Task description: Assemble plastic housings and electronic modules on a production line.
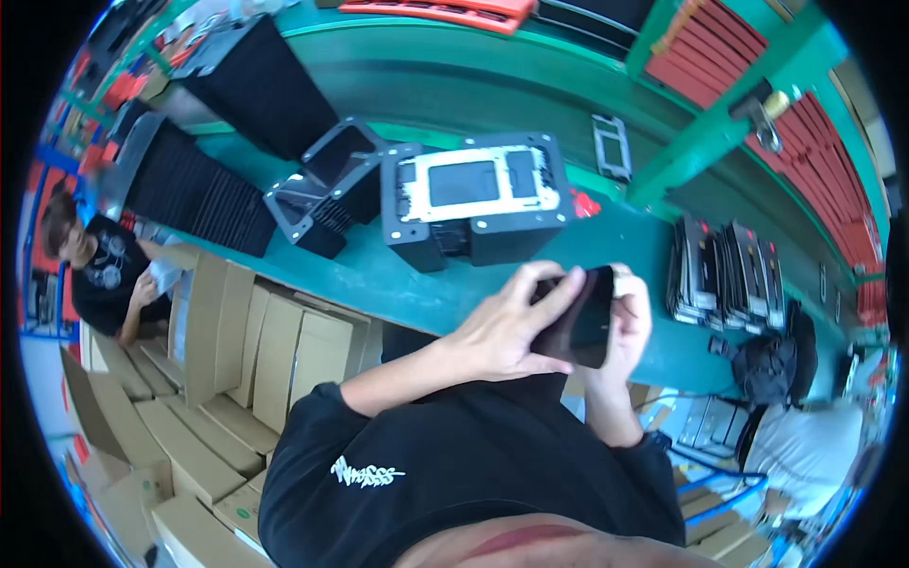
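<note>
Just over the near edge of the bench, both hands grip a dark, glossy, phone-shaped panel point(589, 327). My left hand point(507, 327) has its thumb across the panel's upper left part and its fingers along the left side. Around the right edge wraps my right hand point(627, 327), its fingers partly hidden behind the panel. Beyond the hands stands a black block-like fixture point(390, 204) with a white frame point(417, 189) set in its top, a dark rectangular window inside. Neither hand touches the fixture.
Tall stacks of black trays point(204, 194) and more black fixtures point(346, 156) fill the bench's left. Thin dark panels point(705, 275) stand in rows on the right. Cardboard boxes point(275, 350) crowd the lower left. Two people work nearby, one at each side. A green post point(701, 142) rises behind.
</note>
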The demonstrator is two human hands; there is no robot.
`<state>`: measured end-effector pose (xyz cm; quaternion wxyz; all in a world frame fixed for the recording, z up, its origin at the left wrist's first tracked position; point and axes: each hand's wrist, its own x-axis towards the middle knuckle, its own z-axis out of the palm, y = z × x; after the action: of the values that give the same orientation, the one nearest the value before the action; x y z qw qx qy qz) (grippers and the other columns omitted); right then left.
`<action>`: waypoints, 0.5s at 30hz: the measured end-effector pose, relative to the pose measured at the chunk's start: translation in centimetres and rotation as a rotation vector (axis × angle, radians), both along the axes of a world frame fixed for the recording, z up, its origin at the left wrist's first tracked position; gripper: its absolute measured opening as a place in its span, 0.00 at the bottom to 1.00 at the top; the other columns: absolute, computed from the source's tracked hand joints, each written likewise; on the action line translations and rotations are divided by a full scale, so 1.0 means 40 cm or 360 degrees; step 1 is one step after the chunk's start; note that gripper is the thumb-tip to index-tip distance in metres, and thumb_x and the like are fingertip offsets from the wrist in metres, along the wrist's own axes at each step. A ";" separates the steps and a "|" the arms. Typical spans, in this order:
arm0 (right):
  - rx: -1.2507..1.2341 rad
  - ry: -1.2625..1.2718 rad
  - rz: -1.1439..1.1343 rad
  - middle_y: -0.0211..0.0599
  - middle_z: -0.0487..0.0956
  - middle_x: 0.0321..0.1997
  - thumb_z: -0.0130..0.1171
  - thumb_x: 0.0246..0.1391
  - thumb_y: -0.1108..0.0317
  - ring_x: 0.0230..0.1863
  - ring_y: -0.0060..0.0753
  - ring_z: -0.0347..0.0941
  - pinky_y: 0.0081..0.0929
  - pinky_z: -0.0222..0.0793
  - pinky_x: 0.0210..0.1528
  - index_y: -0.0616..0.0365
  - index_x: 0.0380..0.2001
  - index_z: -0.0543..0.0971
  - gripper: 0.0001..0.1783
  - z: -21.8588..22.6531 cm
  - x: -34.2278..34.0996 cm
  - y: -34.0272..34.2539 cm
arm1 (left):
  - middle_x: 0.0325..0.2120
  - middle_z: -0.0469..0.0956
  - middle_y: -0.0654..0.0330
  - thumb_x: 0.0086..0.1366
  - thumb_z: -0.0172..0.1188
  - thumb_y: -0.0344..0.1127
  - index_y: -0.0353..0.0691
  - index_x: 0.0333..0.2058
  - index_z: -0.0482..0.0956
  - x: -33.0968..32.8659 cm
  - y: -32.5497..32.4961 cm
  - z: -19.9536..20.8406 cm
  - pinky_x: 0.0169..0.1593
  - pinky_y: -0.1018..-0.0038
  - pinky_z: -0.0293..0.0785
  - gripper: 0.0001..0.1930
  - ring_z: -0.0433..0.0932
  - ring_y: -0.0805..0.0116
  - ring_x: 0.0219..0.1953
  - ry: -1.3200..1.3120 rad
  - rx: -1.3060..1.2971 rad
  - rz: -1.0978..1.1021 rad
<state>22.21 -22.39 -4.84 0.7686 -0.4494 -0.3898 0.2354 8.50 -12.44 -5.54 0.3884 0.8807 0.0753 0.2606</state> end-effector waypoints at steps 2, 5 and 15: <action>0.0071 -0.0005 0.0236 0.40 0.73 0.48 0.63 0.63 0.60 0.51 0.35 0.70 0.33 0.68 0.55 0.61 0.41 0.74 0.15 0.010 -0.013 0.012 | 0.60 0.61 0.42 0.49 0.77 0.53 0.40 0.73 0.53 -0.025 0.005 -0.017 0.56 0.59 0.74 0.58 0.71 0.38 0.56 -0.0085 0.0064 0.0010; 0.0267 -0.0365 0.0781 0.37 0.72 0.46 0.65 0.62 0.61 0.48 0.31 0.69 0.31 0.68 0.52 0.60 0.41 0.73 0.16 0.071 0.037 0.073 | 0.60 0.64 0.43 0.47 0.78 0.54 0.39 0.71 0.57 -0.086 0.026 0.014 0.54 0.60 0.75 0.57 0.73 0.40 0.56 -0.0178 0.0027 0.0059; 0.0182 0.0208 0.0729 0.31 0.71 0.34 0.66 0.61 0.57 0.35 0.26 0.65 0.26 0.64 0.41 0.58 0.42 0.72 0.18 0.119 -0.060 0.090 | 0.57 0.68 0.40 0.48 0.77 0.58 0.36 0.70 0.60 -0.122 0.057 0.021 0.48 0.62 0.79 0.57 0.76 0.43 0.52 -0.0345 0.0303 0.0122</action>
<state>19.81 -18.78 -0.07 0.7429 -0.2888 -0.4438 0.4095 3.61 -10.16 -4.69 0.2986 0.8768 0.0415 0.3747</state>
